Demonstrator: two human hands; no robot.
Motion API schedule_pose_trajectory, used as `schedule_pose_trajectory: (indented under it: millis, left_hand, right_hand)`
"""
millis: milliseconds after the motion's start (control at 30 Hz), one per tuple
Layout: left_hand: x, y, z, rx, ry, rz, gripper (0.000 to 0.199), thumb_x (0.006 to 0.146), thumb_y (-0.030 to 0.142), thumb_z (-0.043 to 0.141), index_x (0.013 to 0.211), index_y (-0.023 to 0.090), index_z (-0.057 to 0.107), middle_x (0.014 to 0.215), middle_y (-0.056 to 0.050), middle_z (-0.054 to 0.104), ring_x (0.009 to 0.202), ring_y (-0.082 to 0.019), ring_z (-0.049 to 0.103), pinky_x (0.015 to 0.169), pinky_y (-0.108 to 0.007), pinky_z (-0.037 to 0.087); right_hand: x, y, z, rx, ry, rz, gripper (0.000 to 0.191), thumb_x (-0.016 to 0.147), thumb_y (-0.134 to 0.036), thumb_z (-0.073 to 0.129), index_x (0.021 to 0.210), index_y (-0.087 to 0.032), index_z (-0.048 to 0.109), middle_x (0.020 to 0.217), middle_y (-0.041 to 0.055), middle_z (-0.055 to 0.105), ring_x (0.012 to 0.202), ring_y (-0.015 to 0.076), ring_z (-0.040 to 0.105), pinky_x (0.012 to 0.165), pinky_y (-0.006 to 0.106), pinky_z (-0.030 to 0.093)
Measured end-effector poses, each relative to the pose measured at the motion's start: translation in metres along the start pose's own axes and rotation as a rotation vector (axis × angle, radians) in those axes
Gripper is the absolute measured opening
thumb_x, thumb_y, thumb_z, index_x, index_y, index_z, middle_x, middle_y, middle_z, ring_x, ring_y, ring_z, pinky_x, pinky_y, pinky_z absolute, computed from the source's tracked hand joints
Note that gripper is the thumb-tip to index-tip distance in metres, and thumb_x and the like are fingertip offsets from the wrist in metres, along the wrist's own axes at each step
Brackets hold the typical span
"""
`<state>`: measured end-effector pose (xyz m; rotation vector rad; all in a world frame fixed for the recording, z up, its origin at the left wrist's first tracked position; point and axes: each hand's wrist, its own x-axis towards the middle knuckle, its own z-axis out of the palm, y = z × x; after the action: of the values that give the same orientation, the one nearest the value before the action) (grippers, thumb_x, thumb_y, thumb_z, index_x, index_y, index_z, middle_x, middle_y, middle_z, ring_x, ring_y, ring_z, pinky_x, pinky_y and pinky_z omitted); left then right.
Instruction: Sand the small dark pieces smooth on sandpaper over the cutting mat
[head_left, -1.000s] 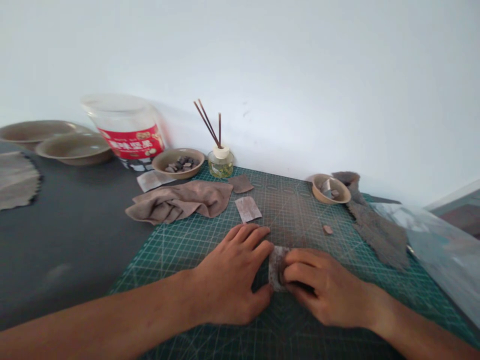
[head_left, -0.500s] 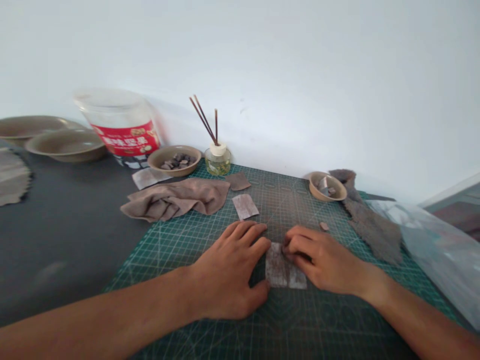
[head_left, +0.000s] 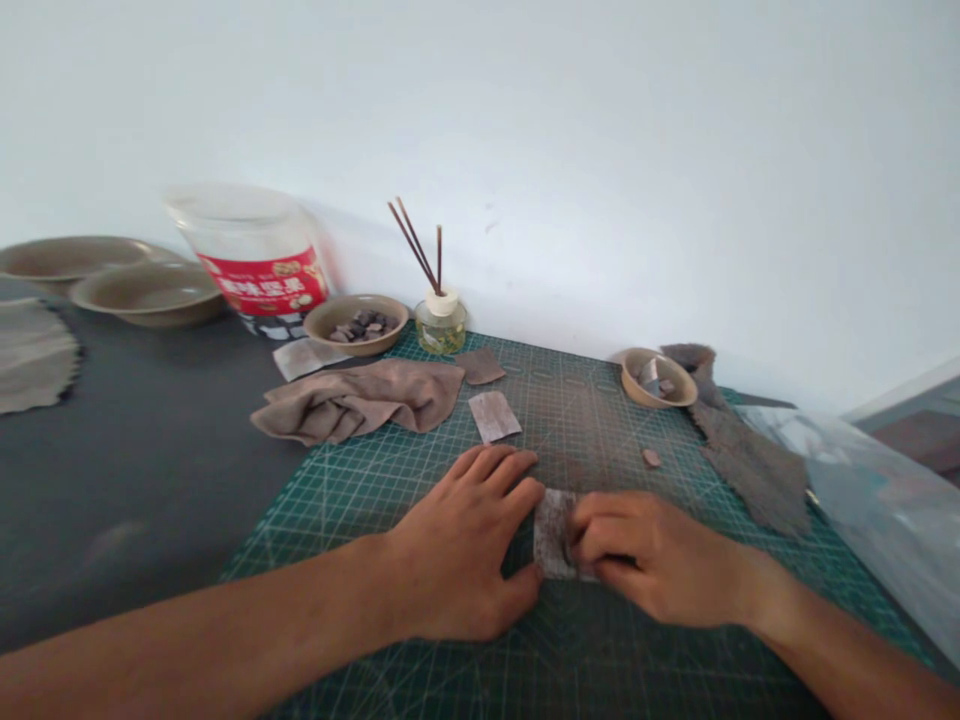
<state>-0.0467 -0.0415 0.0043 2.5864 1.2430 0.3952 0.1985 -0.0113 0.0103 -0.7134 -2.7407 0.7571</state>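
Note:
A greyish, streaked square piece (head_left: 553, 535) lies on the green cutting mat (head_left: 360, 500) between my hands. My left hand (head_left: 476, 545) rests flat at its left side, fingers spread, with the index fingertip and thumb at its left edge. My right hand (head_left: 637, 545) is closed over the right part of the piece, its fingertips pinched around something I cannot make out. A pale square patch (head_left: 494, 415) and a darker brown one (head_left: 481, 366) lie beyond my left hand. One small pinkish chip (head_left: 651, 458) sits beyond my right hand.
A crumpled brown cloth (head_left: 367, 398), a bowl of chips (head_left: 357, 342), a diffuser bottle (head_left: 441, 325) and a red-labelled tub (head_left: 262, 280) stand at the back left. At the right are a small bowl (head_left: 658, 393), a fuzzy grey cloth (head_left: 757, 480) and clear plastic (head_left: 877, 510).
My right hand has moved down along the streaked piece, towards me, and covers more of its right part. My left hand stays in place at its left edge. The view has shifted slightly.

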Motion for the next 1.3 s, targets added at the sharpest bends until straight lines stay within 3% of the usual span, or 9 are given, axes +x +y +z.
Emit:
schedule_pose_trajectory:
  millis: [167, 367, 567, 733, 800, 933, 1133, 1300]
  left_hand:
    - [0.000, 0.000, 0.000, 0.005, 0.011, -0.004, 0.049, 0.079, 0.043, 0.065, 0.123, 0.022, 0.057, 0.145, -0.010, 0.048, 0.137, -0.033, 0.038, 0.118, -0.054, 0.028]
    - [0.001, -0.001, -0.001, 0.005, -0.005, -0.001, 0.047, 0.079, 0.044, 0.065, 0.120, 0.022, 0.058, 0.145, -0.010, 0.049, 0.137, -0.033, 0.038, 0.117, -0.053, 0.029]
    - [0.001, 0.001, 0.000, 0.022, -0.002, -0.016, 0.050, 0.079, 0.044, 0.065, 0.123, 0.023, 0.057, 0.147, -0.010, 0.047, 0.138, -0.033, 0.037, 0.118, -0.055, 0.027]
    - [0.001, 0.000, 0.000, 0.008, -0.002, -0.008, 0.047, 0.079, 0.043, 0.065, 0.121, 0.022, 0.058, 0.146, -0.010, 0.049, 0.138, -0.032, 0.038, 0.118, -0.053, 0.027]
    - [0.001, -0.001, 0.000, 0.006, -0.002, -0.007, 0.047, 0.078, 0.042, 0.066, 0.120, 0.022, 0.058, 0.145, -0.010, 0.049, 0.137, -0.032, 0.039, 0.118, -0.053, 0.028]
    - [0.000, -0.001, 0.001, 0.018, 0.006, -0.018, 0.049, 0.079, 0.043, 0.065, 0.123, 0.022, 0.057, 0.147, -0.009, 0.048, 0.138, -0.033, 0.038, 0.118, -0.054, 0.027]
    - [0.000, 0.001, -0.001, 0.010, -0.018, -0.012, 0.047, 0.079, 0.044, 0.064, 0.120, 0.022, 0.058, 0.146, -0.010, 0.048, 0.137, -0.033, 0.038, 0.118, -0.053, 0.028]
    - [0.000, 0.000, 0.000, 0.017, -0.008, -0.021, 0.048, 0.079, 0.044, 0.064, 0.121, 0.022, 0.057, 0.147, -0.009, 0.048, 0.138, -0.033, 0.038, 0.118, -0.054, 0.028]
  right_hand:
    - [0.004, 0.006, -0.002, -0.095, 0.199, 0.091, 0.015, 0.095, -0.009, 0.055, 0.098, -0.019, 0.065, 0.110, 0.0048, 0.065, 0.100, 0.0176, 0.061, 0.089, 0.032, 0.047]
    - [0.000, 0.003, -0.006, 0.025, -0.017, -0.013, 0.015, 0.092, -0.007, 0.058, 0.088, -0.020, 0.066, 0.097, -0.0007, 0.067, 0.085, 0.0118, 0.063, 0.079, 0.024, 0.047]
    - [0.005, 0.008, -0.006, -0.045, 0.180, 0.099, 0.014, 0.093, -0.008, 0.059, 0.095, -0.019, 0.066, 0.107, 0.0026, 0.066, 0.099, 0.0148, 0.062, 0.089, 0.027, 0.046]
    - [0.001, 0.002, -0.010, 0.081, -0.043, 0.004, 0.016, 0.089, -0.005, 0.061, 0.087, -0.019, 0.066, 0.094, -0.0012, 0.066, 0.084, 0.0106, 0.062, 0.078, 0.022, 0.047]
    - [0.003, 0.001, -0.004, 0.065, -0.012, -0.009, 0.014, 0.090, -0.007, 0.061, 0.091, -0.020, 0.067, 0.095, -0.0003, 0.066, 0.087, 0.0120, 0.062, 0.080, 0.023, 0.047]
    - [0.006, 0.006, -0.004, -0.045, 0.174, 0.090, 0.013, 0.093, -0.009, 0.058, 0.095, -0.019, 0.066, 0.105, 0.0028, 0.066, 0.097, 0.0155, 0.062, 0.088, 0.028, 0.046]
    - [0.001, 0.002, -0.004, 0.061, -0.018, -0.008, 0.013, 0.091, -0.007, 0.059, 0.088, -0.019, 0.065, 0.093, -0.0006, 0.065, 0.083, 0.0115, 0.061, 0.076, 0.023, 0.046]
    - [0.008, 0.003, -0.002, -0.026, 0.151, 0.091, 0.012, 0.093, -0.009, 0.058, 0.094, -0.019, 0.065, 0.102, 0.0024, 0.065, 0.094, 0.0153, 0.061, 0.086, 0.028, 0.045]
